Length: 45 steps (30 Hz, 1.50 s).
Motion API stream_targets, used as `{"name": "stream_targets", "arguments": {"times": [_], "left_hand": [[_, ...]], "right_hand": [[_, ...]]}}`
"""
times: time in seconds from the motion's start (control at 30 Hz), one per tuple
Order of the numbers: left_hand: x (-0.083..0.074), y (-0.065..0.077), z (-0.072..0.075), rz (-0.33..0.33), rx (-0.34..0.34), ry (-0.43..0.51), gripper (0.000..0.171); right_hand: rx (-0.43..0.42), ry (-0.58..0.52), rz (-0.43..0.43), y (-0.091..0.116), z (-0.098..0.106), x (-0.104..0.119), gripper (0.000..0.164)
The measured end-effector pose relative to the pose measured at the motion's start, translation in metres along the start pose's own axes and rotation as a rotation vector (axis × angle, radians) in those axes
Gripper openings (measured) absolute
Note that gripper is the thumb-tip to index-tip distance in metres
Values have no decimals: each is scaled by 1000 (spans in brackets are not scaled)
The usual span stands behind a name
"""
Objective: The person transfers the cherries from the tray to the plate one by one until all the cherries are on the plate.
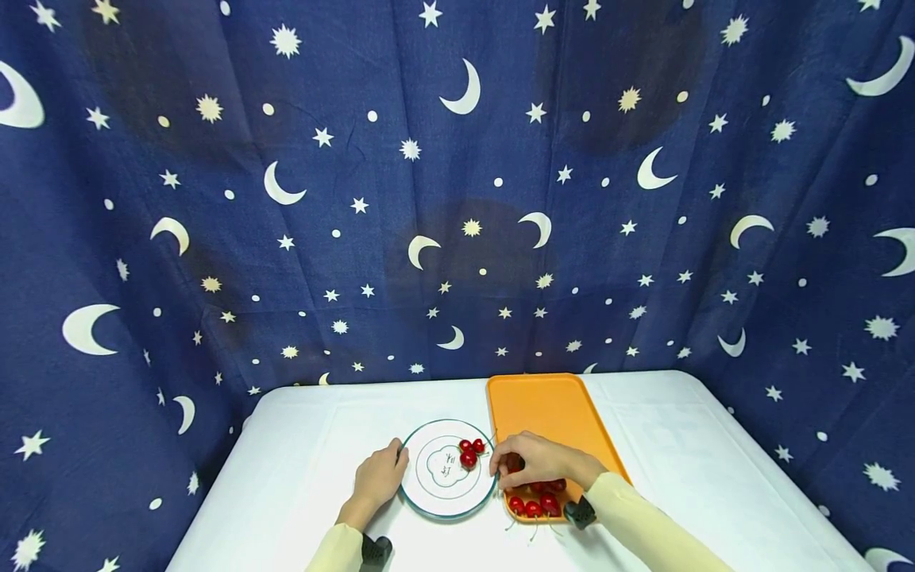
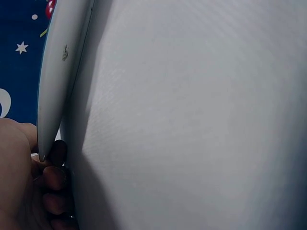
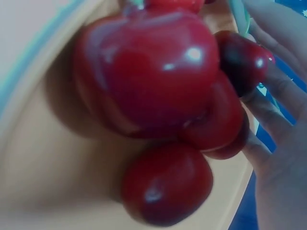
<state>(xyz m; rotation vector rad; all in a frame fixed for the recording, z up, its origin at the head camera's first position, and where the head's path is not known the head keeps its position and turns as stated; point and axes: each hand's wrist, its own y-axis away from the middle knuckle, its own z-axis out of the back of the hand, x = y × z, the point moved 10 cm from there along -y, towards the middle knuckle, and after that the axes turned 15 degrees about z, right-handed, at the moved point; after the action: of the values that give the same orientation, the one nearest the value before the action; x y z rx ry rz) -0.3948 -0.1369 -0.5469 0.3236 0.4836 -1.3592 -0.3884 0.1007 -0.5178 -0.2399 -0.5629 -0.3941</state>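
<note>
A white plate (image 1: 429,502) with a thin blue-green rim lies on the table, a small group of red cherries (image 1: 468,459) on its right part. My left hand (image 1: 379,478) grips the plate's left rim, thumb above and fingers curled beneath in the left wrist view. My right hand (image 1: 539,459) is bent over the near end of an orange tray (image 1: 546,405), its fingertips close to the plate's right rim. Several more cherries (image 1: 533,508) lie below that hand, stems over the tray's near edge. A dark cherry (image 3: 242,62) appears against its fingers; whether they pinch it is hidden.
A white cloth (image 1: 300,445) covers the table under plate and tray. Behind and at both sides hangs a dark blue curtain (image 1: 372,278) with moons and stars. The tray stands right beside the plate, reaching toward the table's far edge.
</note>
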Motion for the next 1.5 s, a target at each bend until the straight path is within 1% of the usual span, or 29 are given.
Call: {"name": "stream_targets", "arguments": {"times": [0.27,0.4,0.57,0.73,0.97,1.17,1.37,1.5], "left_hand": [[0,-1,2,-12,-7,14,24],[0,-1,1,-11,-7,4,23],[-1,-1,1,-12,-4,-3,23],[-1,-1,2,-9,-6,-7,23],[0,0,1,-6,-9,-13,24],[-1,1,4,-8,-14,-11,23],[-1,2,4,-11,-19,-3,22],[0,2,3,-15,-20,4,22]], "right_hand": [[-16,19,29,-1,5,5,19],[-27,4,9,2,10,4,25],[-19,-20,-31,6,11,-5,31],[-11,-2,-35,7,10,-7,29],[-30,64,28,8,13,0,20],[-76,119,67,6,21,3,15],[-161,176,122,3,32,9,13],[-200,192,127,2,36,10,13]]}}
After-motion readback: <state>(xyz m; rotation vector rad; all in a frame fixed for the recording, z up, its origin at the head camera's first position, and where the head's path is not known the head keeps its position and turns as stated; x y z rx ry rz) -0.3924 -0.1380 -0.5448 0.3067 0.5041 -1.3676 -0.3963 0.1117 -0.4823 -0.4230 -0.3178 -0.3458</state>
